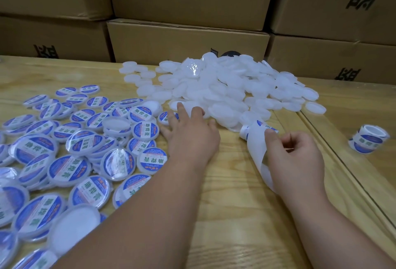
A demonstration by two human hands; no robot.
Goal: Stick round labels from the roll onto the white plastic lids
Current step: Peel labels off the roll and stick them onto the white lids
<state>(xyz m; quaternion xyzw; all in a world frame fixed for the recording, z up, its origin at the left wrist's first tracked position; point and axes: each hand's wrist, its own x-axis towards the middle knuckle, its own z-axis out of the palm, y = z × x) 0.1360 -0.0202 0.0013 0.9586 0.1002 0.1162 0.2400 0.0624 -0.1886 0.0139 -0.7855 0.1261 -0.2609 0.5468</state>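
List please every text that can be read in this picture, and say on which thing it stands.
"助焊膏": green characters on the round labels of the labelled lids, seen upside down.
Same label design on the spare label roll; not readable there.
Small red print on the labels: too small.
Large black characters on the cardboard boxes: upside down, cut off, not surely readable.

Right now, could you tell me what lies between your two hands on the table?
In the head view, bare wooden table lies between the left hand and the right hand, which holds the backing strip.

Stacked cardboard boxes (188,39) behind wooden table (231,215)
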